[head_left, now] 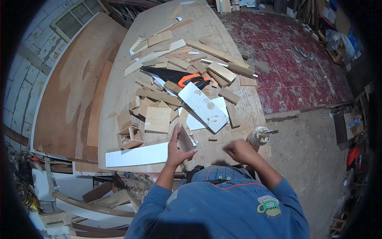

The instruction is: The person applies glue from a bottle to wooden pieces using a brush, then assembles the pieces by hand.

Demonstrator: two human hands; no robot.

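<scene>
My left hand [175,146] grips a small wooden block [187,139], holding it on edge at the near side of the plywood workbench [115,91]. My right hand [237,150] hovers over the bench to the right of the block, fingers curled; whether something small is pinched in it I cannot tell. A long white strip [135,155] lies just left of my left hand. A white board with round holes [203,106] lies beyond the block.
Several wood offcuts [171,59] are heaped across the bench, with a handsaw with an orange and black handle [187,79] on them. Small open wooden boxes [129,133] sit at the left. A drill [259,135] rests at the bench's right edge. Plywood sheets [67,91] lean left.
</scene>
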